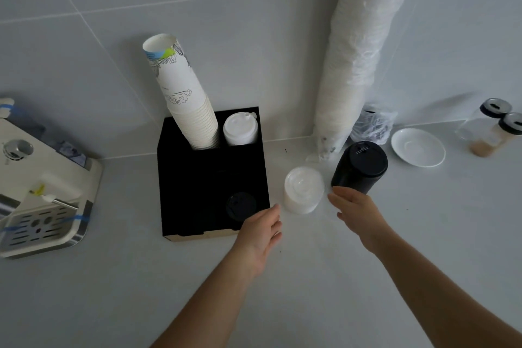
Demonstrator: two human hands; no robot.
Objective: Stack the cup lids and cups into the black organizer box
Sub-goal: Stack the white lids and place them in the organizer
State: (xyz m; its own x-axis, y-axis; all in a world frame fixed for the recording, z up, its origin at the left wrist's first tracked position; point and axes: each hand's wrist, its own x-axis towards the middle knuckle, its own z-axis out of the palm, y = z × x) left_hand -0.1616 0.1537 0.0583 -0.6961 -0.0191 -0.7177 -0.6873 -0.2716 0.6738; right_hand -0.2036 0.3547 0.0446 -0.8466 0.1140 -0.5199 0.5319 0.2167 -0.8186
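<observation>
From above, the black organizer box (180,178) sits on the pale bench (113,291), its back against the tiled wall. Its rear left compartment holds a tall stack of paper cups (183,102) leaning out over the rim; the rear right compartment holds a stack of white lids (240,128). A stack of black lids (240,205) lies low in the front right compartment. Just right of the box stands a short stack of clear lids (303,189), and right of that a taller stack of black lids (358,167). The left hand (261,230) hovers at the box's front right corner, fingers loosely spread and holding nothing. The right hand (356,212) is open too, fingertips close to the base of the taller black stack and beside the clear lids; whether they touch I cannot tell. Farther right of the box, a long bagged sleeve of cups (356,51) leans on the wall, with a white saucer (418,147) beyond. Left of the box is a coffee machine (42,192).
</observation>
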